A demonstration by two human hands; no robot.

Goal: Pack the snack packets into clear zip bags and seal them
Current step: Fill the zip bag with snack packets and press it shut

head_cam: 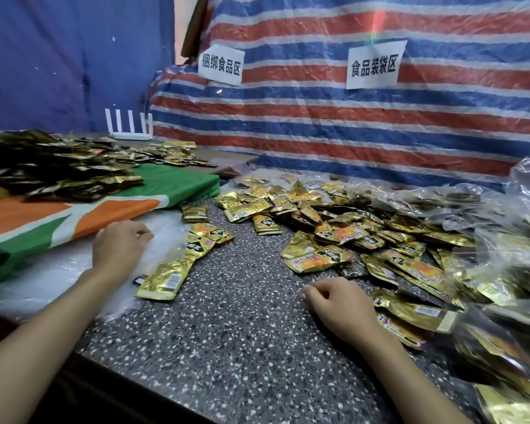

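A heap of gold snack packets [334, 228] covers the speckled counter [227, 338] from the middle to the right. Several more packets [208, 237] lie by my left hand, one gold packet [162, 281] nearest me. My left hand [120, 247] has its fingers curled onto a clear zip bag [166, 240] that lies flat on a stack of clear plastic. My right hand [340, 304] rests on the counter at the near edge of the heap, fingers loosely curled, holding nothing. Clear bags filled with packets [502, 246] are piled at the far right.
A green, orange and white cloth [74, 221] lies at the left under a heap of dark and gold packets [43, 169]. A white router [129, 127] stands behind it. A striped tarp [349, 133] with two paper signs closes the back.
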